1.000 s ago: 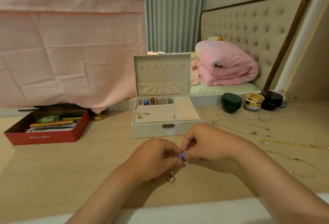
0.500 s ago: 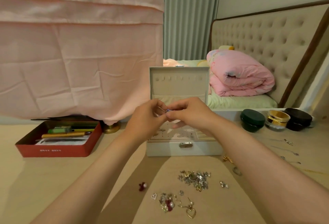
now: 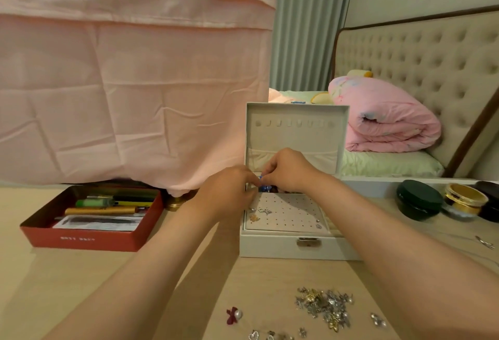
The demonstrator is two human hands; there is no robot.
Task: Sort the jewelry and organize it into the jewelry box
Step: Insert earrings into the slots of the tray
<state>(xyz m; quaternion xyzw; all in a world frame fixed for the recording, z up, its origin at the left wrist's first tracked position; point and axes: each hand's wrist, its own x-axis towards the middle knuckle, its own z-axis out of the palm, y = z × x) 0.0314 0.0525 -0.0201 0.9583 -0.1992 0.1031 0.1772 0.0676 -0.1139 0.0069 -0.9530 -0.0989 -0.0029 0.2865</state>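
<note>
As the left hand [image 3: 229, 191] and right hand [image 3: 289, 169] have risen from the tabletop [image 3: 81, 285], together pinching a small blue piece [image 3: 261, 177] over the back compartments of the jewelry box [image 3: 270, 252], placing it seems next.

The tiny blue thing [image 3: 261, 177] pinched between my left hand [image 3: 229, 191] and my right hand [image 3: 289, 169] is too small to tell what it is. My hands hide the back pockets of the white jewelry box [image 3: 270, 248]. My right arm [image 3: 378, 231] covers its right side. The words on the red metal tin [image 3: 81, 239] are too blurry to read. The bottom edge cuts off some little silver pieces [image 3: 253, 335].
</note>
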